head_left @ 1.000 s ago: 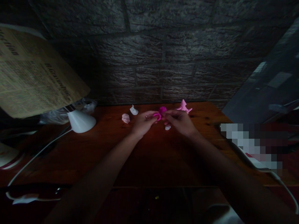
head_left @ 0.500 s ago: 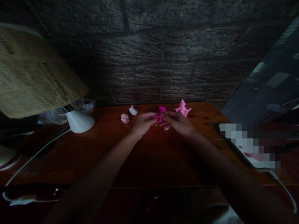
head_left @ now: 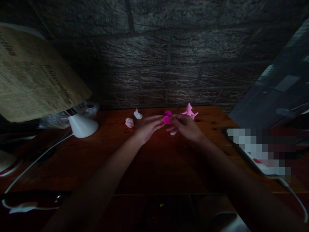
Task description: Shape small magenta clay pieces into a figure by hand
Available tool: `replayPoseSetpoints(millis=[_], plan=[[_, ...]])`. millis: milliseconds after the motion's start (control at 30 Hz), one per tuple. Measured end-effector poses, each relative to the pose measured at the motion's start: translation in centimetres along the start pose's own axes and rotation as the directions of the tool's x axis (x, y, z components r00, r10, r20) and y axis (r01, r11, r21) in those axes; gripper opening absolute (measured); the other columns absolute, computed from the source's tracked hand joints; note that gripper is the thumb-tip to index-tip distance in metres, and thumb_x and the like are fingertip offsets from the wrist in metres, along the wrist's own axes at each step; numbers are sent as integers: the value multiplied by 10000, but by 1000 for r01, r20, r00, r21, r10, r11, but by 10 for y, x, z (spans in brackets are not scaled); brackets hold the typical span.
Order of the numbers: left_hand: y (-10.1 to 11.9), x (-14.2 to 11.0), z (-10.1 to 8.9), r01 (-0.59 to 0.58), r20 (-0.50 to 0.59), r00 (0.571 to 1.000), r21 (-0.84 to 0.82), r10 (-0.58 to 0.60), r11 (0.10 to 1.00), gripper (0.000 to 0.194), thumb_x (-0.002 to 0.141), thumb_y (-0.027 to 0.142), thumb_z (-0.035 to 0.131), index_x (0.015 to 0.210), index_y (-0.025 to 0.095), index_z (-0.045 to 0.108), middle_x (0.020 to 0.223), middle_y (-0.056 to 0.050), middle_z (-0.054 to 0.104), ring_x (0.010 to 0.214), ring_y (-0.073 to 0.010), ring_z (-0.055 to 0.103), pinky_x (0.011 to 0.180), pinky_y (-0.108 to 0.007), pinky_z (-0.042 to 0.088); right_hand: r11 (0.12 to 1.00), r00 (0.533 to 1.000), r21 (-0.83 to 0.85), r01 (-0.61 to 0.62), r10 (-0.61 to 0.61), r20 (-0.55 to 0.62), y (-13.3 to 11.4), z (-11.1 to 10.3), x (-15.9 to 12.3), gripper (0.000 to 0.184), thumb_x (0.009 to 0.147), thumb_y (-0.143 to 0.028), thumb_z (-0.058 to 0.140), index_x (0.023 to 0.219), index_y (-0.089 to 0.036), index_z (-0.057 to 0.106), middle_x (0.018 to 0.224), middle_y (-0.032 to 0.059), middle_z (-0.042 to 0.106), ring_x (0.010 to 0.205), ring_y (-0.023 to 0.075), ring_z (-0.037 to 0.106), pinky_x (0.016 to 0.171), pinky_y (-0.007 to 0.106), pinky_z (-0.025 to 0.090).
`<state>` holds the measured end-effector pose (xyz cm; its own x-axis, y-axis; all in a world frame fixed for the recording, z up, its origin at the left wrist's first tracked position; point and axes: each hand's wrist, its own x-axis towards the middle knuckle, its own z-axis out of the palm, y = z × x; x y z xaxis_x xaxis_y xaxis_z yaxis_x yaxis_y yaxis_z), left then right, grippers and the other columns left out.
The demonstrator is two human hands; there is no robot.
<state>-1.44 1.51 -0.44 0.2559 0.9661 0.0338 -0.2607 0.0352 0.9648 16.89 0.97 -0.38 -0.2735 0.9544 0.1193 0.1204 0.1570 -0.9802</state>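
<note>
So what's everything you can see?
round piece: one, magenta, middle
back piece: one, magenta, behind it
figure: one, pink, right of middle
wrinkled lump: one, pale pink, left of middle
curled piece: one, white, near lump
small lump: one, whitish, near middle
lamp: one, white and tan, left
plastic bag: one, clear, behind lamp
container: one, whitish, left edge
cables: two, white, left and right
table: one, brown, underneath
wall: one, grey, back
panel: one, grey, right
pixelated object: one, whitish, right
others: too dark
hands: two, bare, at round piece

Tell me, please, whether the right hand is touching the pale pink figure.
Cannot tell: in the head view, the right hand overlaps the lower part of the pale pink figure, hiding any contact or gap.
</note>
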Motion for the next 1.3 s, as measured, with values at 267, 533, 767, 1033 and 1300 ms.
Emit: replayPoseSetpoints(millis=[267, 533, 767, 1033, 1300], plan=[[-1, -3, 3, 68, 1, 998, -37, -68, 997, 176, 777, 231, 805, 933, 154, 781, 909, -55, 790, 849, -142, 719, 930, -330, 553, 977, 983, -103, 185, -184, 21, 0, -4, -2, 304, 820, -391, 730, 1056, -201, 753, 1012, 83, 770, 781, 199, 717, 580, 301, 602], [-4, -2, 2, 30, 49, 998, -32, -28, 999, 143, 810, 225, 775, 937, 158, 777, 952, -71, 785, 900, -166, 726, 947, -367, 555, 962, 969, -113, 247, -243, 52, 3, -6, -2, 270, 824, -262, 700, 1086, -227, 754, 1022, 58, 778, 870, 213, 734, 788, 395, 626], [-5, -1, 2, -22, 15, 1000, -8, 22, 1000, 150, 834, 221, 758, 979, 186, 768, 1028, -67, 784, 928, -168, 733, 908, -343, 574, 924, 923, -184, 334, -360, -135, 6, -5, 0, 186, 837, -290, 707, 1001, -231, 770, 1031, 67, 792, 946, 229, 746, 933, 454, 592], [-6, -1, 2, -69, 42, 997, 40, 67, 997, 226, 819, 280, 772, 1028, 193, 765, 1070, -91, 779, 969, -193, 736, 856, -325, 587, 870, 883, -281, 405, -452, -126, 6, -3, -2, 261, 865, -217, 658, 1095, -292, 755, 1146, 43, 770, 1047, 228, 720, 973, 459, 563], [-4, 0, -2, -335, -22, 930, 357, 367, 872, 231, 791, 296, 780, 999, 198, 762, 1015, -72, 796, 893, -181, 740, 794, -319, 595, 858, 842, -295, 420, -490, -226, 1, -6, -1, 262, 891, -211, 583, 1081, -237, 762, 1097, 63, 779, 1025, 226, 719, 959, 443, 555]])
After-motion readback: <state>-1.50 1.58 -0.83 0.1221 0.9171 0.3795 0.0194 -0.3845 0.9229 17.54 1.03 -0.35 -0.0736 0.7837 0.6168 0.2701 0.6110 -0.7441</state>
